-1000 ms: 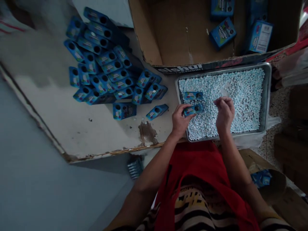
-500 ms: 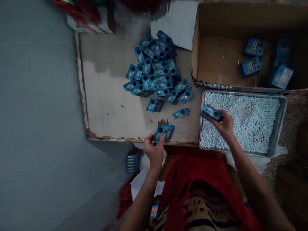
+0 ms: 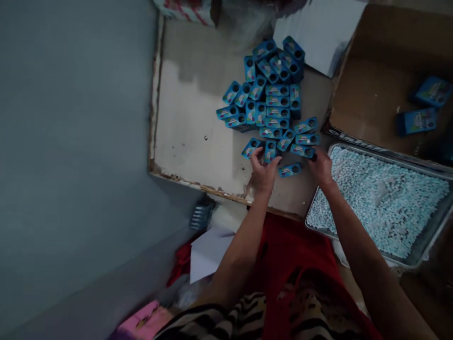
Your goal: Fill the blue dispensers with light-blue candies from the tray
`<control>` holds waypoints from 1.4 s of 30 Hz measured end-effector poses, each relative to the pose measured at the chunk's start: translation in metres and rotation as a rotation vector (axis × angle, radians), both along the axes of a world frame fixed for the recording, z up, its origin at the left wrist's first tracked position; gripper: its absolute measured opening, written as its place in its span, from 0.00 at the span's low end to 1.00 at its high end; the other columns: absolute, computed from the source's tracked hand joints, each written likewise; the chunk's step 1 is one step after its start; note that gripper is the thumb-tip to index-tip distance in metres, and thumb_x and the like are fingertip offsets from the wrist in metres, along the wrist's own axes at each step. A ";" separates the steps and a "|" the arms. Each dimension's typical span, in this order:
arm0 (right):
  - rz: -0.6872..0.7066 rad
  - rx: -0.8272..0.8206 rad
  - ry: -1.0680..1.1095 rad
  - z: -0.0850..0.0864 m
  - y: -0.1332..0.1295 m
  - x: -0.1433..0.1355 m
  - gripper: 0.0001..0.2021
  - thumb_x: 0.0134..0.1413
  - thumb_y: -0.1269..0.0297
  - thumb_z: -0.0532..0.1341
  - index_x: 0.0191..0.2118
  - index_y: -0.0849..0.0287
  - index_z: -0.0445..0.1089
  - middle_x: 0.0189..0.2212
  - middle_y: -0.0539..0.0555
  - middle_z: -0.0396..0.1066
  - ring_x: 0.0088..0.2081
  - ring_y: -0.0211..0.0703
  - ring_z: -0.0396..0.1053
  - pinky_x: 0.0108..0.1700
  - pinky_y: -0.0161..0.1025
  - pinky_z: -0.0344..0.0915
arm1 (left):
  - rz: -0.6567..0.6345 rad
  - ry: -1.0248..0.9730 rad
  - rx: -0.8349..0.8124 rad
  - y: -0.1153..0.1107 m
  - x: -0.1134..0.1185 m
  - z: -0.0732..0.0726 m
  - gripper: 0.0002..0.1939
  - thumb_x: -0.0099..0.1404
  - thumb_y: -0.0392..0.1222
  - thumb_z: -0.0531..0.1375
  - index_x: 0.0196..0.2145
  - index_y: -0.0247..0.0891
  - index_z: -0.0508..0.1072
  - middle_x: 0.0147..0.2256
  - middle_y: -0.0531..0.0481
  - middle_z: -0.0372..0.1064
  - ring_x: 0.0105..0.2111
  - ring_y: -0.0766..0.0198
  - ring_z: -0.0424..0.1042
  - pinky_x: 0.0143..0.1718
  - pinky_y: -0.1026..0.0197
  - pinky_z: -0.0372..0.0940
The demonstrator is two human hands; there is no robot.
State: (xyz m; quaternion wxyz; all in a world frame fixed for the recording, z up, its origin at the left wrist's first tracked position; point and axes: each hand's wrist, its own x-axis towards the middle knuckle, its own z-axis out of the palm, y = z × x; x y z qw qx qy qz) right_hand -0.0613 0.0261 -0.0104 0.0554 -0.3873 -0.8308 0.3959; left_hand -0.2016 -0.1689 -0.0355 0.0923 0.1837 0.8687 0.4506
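- In the head view, the small boxes (image 3: 278, 112) seem to me light and stiff, maybe of thin card, so easily crushed; it is best to take them by two opposite sides.
- They are blue, with coloured print and a dark round spot on top, and stand close together on the table (image 3: 198, 137).
- The left hand (image 3: 264, 174) spreads thumb and fingers wide around the near box (image 3: 270, 151), without visible grip.
- The right hand (image 3: 321, 167) has curled fingers at another box (image 3: 301, 150); whether they hold it, I cannot tell.

Dim, bluish light, soft shadows across the tabletop (image 3: 191, 156), murky cardboard box (image 3: 371, 94) interior, slight overall blur
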 end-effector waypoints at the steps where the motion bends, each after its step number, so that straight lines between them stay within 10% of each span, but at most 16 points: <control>1: -0.007 0.018 0.001 0.003 -0.003 0.009 0.23 0.63 0.66 0.61 0.63 0.58 0.71 0.59 0.64 0.77 0.56 0.56 0.76 0.58 0.49 0.73 | 0.045 -0.008 -0.002 -0.015 0.001 0.003 0.19 0.75 0.47 0.61 0.59 0.40 0.64 0.59 0.36 0.71 0.58 0.58 0.75 0.59 0.53 0.72; 7: 0.362 0.148 -0.282 0.035 -0.046 0.099 0.15 0.74 0.59 0.56 0.44 0.58 0.79 0.41 0.63 0.80 0.48 0.58 0.72 0.53 0.50 0.65 | 0.218 -0.196 -0.282 -0.111 -0.012 0.014 0.12 0.66 0.45 0.70 0.43 0.38 0.75 0.39 0.47 0.78 0.39 0.58 0.79 0.49 0.53 0.75; 12: 0.914 0.162 -0.394 0.044 -0.073 0.093 0.13 0.74 0.63 0.56 0.48 0.58 0.78 0.48 0.64 0.79 0.55 0.59 0.68 0.55 0.51 0.58 | -0.112 -0.109 -0.282 -0.083 -0.028 -0.013 0.38 0.51 0.50 0.81 0.55 0.38 0.73 0.55 0.36 0.71 0.55 0.46 0.75 0.59 0.45 0.72; 19: 1.116 0.072 -0.623 0.040 -0.088 0.051 0.16 0.67 0.71 0.63 0.57 0.63 0.75 0.51 0.67 0.81 0.52 0.60 0.79 0.62 0.55 0.64 | -0.035 0.009 -0.243 -0.072 -0.032 -0.042 0.45 0.44 0.46 0.84 0.57 0.38 0.74 0.60 0.33 0.63 0.63 0.41 0.67 0.67 0.40 0.66; 32: 1.006 0.022 -0.663 0.047 -0.088 0.041 0.17 0.69 0.76 0.54 0.52 0.61 0.79 0.54 0.66 0.81 0.52 0.54 0.82 0.51 0.42 0.72 | -0.176 -0.028 -0.136 -0.061 -0.046 -0.054 0.04 0.67 0.42 0.69 0.37 0.41 0.81 0.41 0.43 0.76 0.46 0.54 0.76 0.54 0.51 0.70; 42: 0.238 -0.240 -0.456 0.107 -0.032 0.157 0.13 0.53 0.77 0.72 0.45 0.58 0.81 0.45 0.55 0.81 0.39 0.40 0.80 0.44 0.35 0.71 | 0.066 -0.186 -0.438 -0.059 -0.057 -0.005 0.15 0.52 0.58 0.61 0.24 0.46 0.66 0.18 0.58 0.65 0.32 0.48 0.76 0.41 0.42 0.75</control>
